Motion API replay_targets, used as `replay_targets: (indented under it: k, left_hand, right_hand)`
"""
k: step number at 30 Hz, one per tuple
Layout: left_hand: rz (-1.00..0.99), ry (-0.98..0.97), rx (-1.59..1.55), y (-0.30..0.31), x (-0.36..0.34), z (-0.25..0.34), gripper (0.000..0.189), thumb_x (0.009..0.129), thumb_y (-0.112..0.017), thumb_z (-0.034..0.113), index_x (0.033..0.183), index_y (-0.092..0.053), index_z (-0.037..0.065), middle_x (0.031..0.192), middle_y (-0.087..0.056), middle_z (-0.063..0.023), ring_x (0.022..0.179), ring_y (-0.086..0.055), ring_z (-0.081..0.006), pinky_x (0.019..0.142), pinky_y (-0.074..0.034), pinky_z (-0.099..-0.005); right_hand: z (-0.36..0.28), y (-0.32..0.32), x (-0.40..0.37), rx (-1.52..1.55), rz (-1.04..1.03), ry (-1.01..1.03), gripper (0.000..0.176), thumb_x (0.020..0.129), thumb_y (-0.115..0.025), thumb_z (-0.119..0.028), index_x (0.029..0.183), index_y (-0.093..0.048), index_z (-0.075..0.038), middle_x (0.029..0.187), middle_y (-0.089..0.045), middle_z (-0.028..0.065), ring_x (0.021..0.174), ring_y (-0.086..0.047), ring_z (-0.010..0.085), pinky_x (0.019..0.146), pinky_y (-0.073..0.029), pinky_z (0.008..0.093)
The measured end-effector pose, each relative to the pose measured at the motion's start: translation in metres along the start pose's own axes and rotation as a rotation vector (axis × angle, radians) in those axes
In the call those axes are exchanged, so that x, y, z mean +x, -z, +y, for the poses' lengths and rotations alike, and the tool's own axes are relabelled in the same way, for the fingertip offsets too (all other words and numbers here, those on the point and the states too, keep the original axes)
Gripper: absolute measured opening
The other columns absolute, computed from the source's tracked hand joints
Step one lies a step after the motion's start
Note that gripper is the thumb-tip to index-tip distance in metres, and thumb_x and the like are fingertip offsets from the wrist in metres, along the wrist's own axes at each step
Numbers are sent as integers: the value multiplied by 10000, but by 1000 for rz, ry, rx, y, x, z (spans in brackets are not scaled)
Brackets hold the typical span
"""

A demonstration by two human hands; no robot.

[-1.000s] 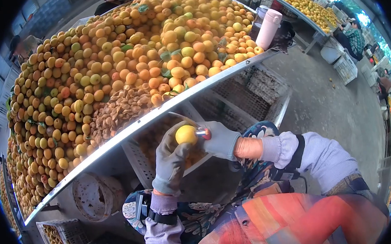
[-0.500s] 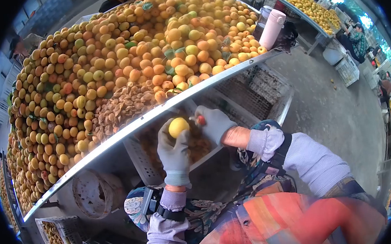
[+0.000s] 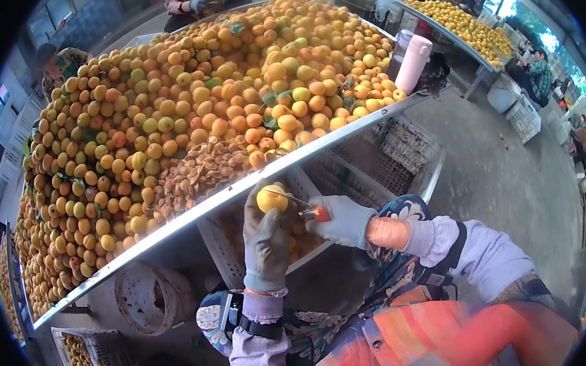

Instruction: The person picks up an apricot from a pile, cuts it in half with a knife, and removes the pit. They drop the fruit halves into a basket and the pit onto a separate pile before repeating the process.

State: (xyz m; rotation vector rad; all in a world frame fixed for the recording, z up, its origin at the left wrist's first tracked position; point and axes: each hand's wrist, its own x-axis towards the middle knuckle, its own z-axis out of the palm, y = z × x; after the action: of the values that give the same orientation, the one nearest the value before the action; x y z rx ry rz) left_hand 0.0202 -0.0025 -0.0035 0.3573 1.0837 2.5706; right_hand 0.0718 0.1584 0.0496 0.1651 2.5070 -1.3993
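Note:
In grey gloves, both of my hands are over the near edge of a metal-rimmed table [image 3: 221, 194]. My left hand [image 3: 265, 237] holds a yellow apricot [image 3: 272, 198] between thumb and fingers. My right hand [image 3: 343, 222] is closed on a small knife with a red handle [image 3: 321, 214]; its thin blade reaches left to the apricot. Beyond them, a large heap of apricots [image 3: 184, 109] covers the table, with a pile of brown pits [image 3: 203, 173] near the rim. Below my hands, a crate [image 3: 224, 254] holds more pieces, partly hidden.
A pink bottle [image 3: 413, 65] and a clear cup stand at the table's right corner. Under the table are a dirty white bucket [image 3: 152, 297] and crates, one with apricots [image 3: 81, 361]. Other people sit across the table and at the right, near another apricot-covered table [image 3: 459, 25].
My right hand has moved slightly right and down, and the knife blade now shows against the apricot. The view has shifted, bringing people across the table more into sight.

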Motion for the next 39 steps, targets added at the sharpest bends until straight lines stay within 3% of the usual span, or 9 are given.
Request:
replay_targets:
  k: [5,14,18,20,29,32,34,37,39]
  left_hand:
    - [-37,9,-34,0,-3,0,579,869,-638,163,1365,-383,10,1166,-567,-101,1015,-579,-183,917,-482,-300]
    - [-64,-8,77,-3,-3,-1,528,905,-607,111,1369,-387,-12,1184,-571,-110,1050,-578,-183,941,-474,-306]
    - [31,136,11,-19,-8,15,541,902,-626,125,1367,-387,-16,1187,-568,-106,1060,-573,-183,943,-472,-305]
    - [1,76,117,-16,-7,11,545,896,-636,113,1367,-391,-12,1187,-567,-99,1055,-568,-169,943,-464,-294]
    - [-34,-50,427,-12,-6,4,523,906,-644,166,1340,-410,-9,1157,-580,-86,1029,-566,-149,907,-471,-270]
    - [97,184,-6,-26,-11,2,453,932,-614,221,1284,-452,-13,1148,-583,-84,1009,-572,-144,873,-487,-272]
    - [142,195,19,-25,-11,0,448,937,-604,244,1272,-456,-13,1143,-583,-83,1000,-574,-144,860,-491,-270]
    - [133,92,298,-9,-8,0,452,935,-607,252,1268,-458,-15,1130,-582,-82,978,-577,-141,847,-493,-266]
    - [69,-26,532,-4,-8,0,461,928,-619,238,1276,-455,-17,1123,-581,-82,966,-577,-138,846,-491,-262]
  right_hand:
    - [-2,-1,1,-44,79,56,189,817,-613,-200,867,-562,-25,729,-602,183,686,-610,324,640,-469,406]
    - [15,-8,12,-130,41,115,162,805,-593,-173,883,-590,-31,797,-609,224,765,-590,394,681,-475,405]
    - [12,-14,10,-83,20,48,157,804,-589,-166,886,-598,-32,787,-621,201,746,-598,371,678,-474,401]
    - [16,-21,11,-49,-37,-46,214,843,-583,-191,992,-617,-41,800,-647,115,744,-618,222,711,-499,342]
    - [-20,-6,-5,149,-164,-427,191,836,-594,-167,988,-609,-52,709,-578,49,697,-567,179,649,-472,307]
    - [52,-47,23,21,53,-51,179,833,-587,-145,986,-613,-57,755,-597,43,739,-575,179,676,-476,302]
    - [53,-60,30,131,82,-87,217,826,-551,-192,905,-624,-3,810,-649,194,831,-635,327,742,-475,385]
    - [47,-64,35,71,98,-100,228,819,-547,-185,947,-641,-20,825,-657,179,847,-644,302,752,-476,362]
    - [37,-52,31,141,27,-124,166,848,-611,-129,985,-643,-40,870,-655,76,804,-588,128,720,-480,294]
